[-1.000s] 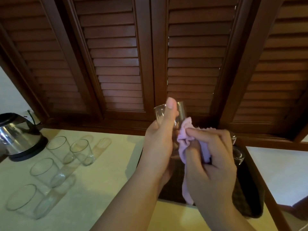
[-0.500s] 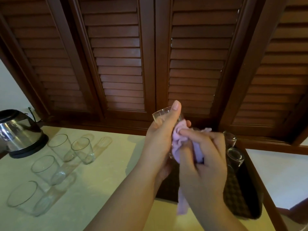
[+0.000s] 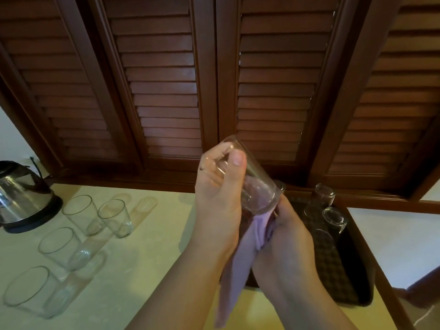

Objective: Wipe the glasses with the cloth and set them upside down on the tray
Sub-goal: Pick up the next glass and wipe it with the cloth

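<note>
A shiny metal kettle (image 3: 22,198) on a black base is seen at the far left of the pale yellow counter (image 3: 147,253). A black cord (image 3: 35,166) is seen behind it. Dark brown wooden shutters (image 3: 166,75) with many slats are seen along the far side. A white wall (image 3: 12,136) is seen at the left.

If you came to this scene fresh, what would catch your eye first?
Centre frame, the left hand grips a clear drinking glass tilted sideways while the right hand pushes a pink cloth into it. Four upright clear tumblers wait on the left, beside a steel kettle.
</note>
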Action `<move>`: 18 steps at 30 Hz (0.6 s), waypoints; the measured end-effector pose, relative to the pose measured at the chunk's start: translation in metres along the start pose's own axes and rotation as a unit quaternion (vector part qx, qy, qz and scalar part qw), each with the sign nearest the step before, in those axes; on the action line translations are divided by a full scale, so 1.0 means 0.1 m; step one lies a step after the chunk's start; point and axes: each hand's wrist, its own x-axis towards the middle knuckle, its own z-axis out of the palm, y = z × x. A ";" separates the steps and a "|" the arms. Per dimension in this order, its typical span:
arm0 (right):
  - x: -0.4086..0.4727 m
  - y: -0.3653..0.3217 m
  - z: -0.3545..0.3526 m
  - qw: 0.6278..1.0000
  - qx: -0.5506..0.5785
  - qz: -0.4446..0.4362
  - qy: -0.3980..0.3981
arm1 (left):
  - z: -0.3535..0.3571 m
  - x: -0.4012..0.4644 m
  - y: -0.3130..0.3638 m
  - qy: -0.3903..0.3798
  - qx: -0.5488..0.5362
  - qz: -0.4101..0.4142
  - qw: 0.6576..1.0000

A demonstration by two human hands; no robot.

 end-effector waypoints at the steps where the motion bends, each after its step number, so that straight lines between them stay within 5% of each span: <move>1: 0.00 0.00 0.05 0.998 0.050 0.036 0.012 | -0.02 -0.04 -0.04 -0.010 0.034 0.011 0.999; 6: 0.06 -0.34 0.19 0.987 0.151 0.043 0.029 | -0.17 -0.09 -0.13 -0.024 0.097 0.093 0.991; 10: 0.05 -0.48 0.30 0.995 0.054 -0.072 0.043 | -0.24 -0.09 -0.09 -0.042 0.147 0.105 0.983; 13: 0.06 -0.41 0.37 0.977 -0.039 -0.209 -0.007 | -0.22 -0.12 -0.10 0.017 0.144 0.046 0.988; 15: 0.04 -0.34 0.38 0.934 -0.147 -0.323 -0.029 | -0.22 -0.13 -0.05 0.034 0.102 -0.048 0.993; 18: 0.12 -0.13 0.26 0.762 -0.368 -0.533 -0.029 | -0.28 -0.08 0.05 -0.003 0.013 -0.160 0.987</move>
